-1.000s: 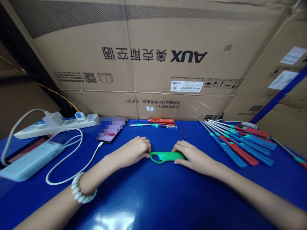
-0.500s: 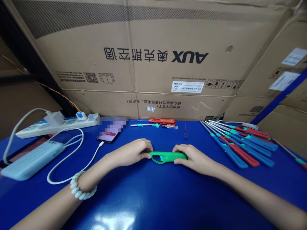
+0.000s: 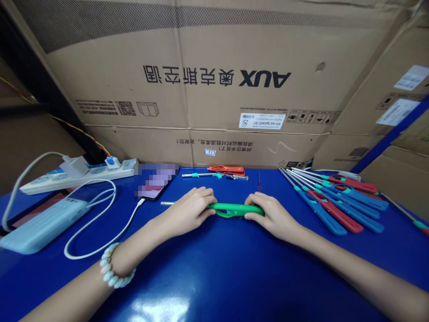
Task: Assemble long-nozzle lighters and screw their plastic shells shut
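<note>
The left hand (image 3: pixel 191 210) and right hand (image 3: pixel 268 215), each closed on one end of the green plastic lighter handle (image 3: pixel 234 209), have moved it farther away over the blue surface (image 3: pixel 217 268). A thin metal tube (image 3: pixel 166 203) now shows leftward.

Phone (image 3: pixel 154 181) pixelated, green lighter (image 3: pixel 234 209) ends covered, rightmost lighter (image 3: pixel 418 223) cut off
</note>
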